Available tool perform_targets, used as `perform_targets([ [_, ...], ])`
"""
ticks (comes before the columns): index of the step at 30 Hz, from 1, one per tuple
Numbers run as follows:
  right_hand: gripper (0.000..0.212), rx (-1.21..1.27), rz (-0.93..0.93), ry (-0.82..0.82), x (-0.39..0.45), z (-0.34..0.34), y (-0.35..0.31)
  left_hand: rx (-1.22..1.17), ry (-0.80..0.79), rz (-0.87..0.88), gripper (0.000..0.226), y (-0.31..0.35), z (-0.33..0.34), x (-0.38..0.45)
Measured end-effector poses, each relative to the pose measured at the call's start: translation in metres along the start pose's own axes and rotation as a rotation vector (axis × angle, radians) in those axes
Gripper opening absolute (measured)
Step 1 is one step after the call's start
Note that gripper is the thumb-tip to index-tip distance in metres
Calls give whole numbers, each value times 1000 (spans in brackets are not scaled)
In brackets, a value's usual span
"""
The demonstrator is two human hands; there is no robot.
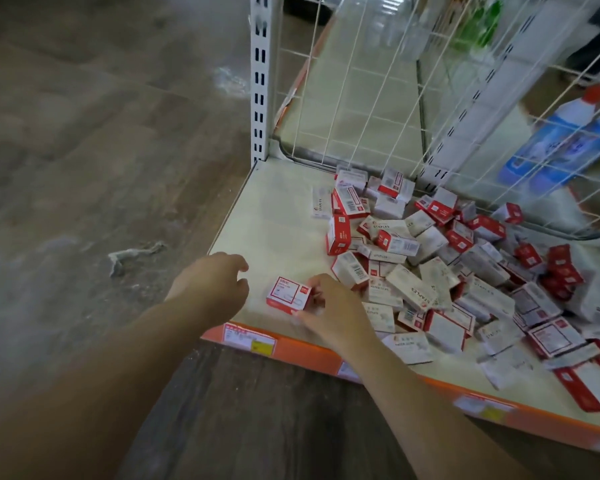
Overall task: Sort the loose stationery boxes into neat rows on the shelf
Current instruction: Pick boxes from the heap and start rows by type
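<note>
A heap of several small red and white stationery boxes [430, 271] lies jumbled across the pale shelf [274, 220]. One red-edged box [289, 295] stands apart near the shelf's front left. My right hand [336, 306] pinches this box at its right side. Just left of the box hovers my left hand [215, 289], fingers loosely curled and holding nothing. A single white staples box [321, 202] lies flat at the heap's left edge.
The shelf has an orange front edge [309, 351] with price labels. A white slotted upright [262, 77] stands at the back left corner, and a white wire grid [413, 98] forms the back. Blue bottles [561, 140] stand behind the grid. Wood-pattern floor lies to the left.
</note>
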State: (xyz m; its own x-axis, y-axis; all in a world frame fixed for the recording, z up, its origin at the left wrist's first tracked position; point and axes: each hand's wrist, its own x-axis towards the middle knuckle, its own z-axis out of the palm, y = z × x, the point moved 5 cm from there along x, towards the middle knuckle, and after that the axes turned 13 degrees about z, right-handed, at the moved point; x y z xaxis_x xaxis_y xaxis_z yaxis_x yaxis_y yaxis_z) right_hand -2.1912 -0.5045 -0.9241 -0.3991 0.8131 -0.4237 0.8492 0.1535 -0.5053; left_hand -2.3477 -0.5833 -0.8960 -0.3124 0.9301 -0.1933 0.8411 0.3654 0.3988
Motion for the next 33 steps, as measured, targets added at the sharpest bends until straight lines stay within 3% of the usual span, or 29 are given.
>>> perform_targets([
  [9, 41, 84, -99, -17, 5, 0, 6, -98, 113, 1, 30, -1, 11, -8],
  [14, 28, 142, -106, -15, 11, 6, -2, -140, 189, -31, 30, -6, 8, -10],
  [21, 21, 112, -173, -71, 11, 24, -19, -85, 132, -21, 37, -11, 6, -16],
  [33, 35, 65, -234, -90, 7, 33, -30, -76, 104, 6, 38, -8, 11, -17],
])
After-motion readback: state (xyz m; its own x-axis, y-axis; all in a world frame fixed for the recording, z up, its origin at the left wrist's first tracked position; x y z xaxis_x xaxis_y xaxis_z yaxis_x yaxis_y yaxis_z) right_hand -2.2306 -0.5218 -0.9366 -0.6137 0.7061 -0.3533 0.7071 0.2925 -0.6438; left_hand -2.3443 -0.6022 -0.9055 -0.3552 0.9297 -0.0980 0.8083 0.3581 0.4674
